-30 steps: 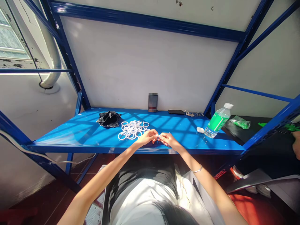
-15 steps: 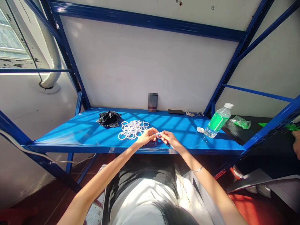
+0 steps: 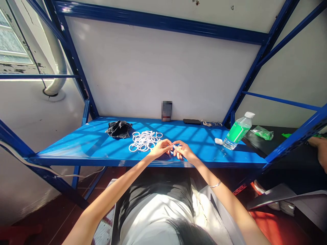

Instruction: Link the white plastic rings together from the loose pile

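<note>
My left hand [image 3: 160,148] and my right hand [image 3: 182,150] meet fingertip to fingertip over the front of the blue shelf [image 3: 84,146]. Both pinch a small white piece [image 3: 174,146] between them; it is too small to name surely, though it looks like one of the rings. Just to the left of my left hand lies a heap of several white rings [image 3: 144,140]. A crumpled black bag [image 3: 119,129] sits behind that heap.
A green-labelled water bottle [image 3: 237,131] leans at the right, a small white case [image 3: 218,141] beside it. A black phone [image 3: 191,121] and a dark box [image 3: 166,111] stand at the back wall. Another person's hand [image 3: 320,149] shows at the far right edge.
My hands have stayed together at the same spot, the fingers shifting slightly around the white piece. The other person's hand at the right edge has moved up a little.
</note>
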Motion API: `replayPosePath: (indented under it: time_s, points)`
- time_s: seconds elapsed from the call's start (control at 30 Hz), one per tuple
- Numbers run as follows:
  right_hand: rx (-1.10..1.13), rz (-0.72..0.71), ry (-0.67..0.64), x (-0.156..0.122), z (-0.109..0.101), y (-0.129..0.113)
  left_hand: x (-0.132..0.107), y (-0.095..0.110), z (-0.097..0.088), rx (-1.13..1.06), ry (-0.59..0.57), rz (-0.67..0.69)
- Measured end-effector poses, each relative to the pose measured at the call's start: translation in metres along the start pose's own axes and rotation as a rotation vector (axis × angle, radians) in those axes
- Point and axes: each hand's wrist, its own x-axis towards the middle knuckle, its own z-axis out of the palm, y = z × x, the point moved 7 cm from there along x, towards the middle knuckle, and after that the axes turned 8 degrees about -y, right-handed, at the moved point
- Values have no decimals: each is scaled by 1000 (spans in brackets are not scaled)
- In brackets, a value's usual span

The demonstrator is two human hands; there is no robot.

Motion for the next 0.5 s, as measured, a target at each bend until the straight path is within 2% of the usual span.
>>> replayPosePath:
  time_s: [0.17, 0.5]
  points:
    - [-7, -9, 57, 2, -4, 5, -1, 1, 0, 69, -2, 3]
    - [39, -82, 170, 3, -13, 6, -7, 17, 5, 373, 48, 16]
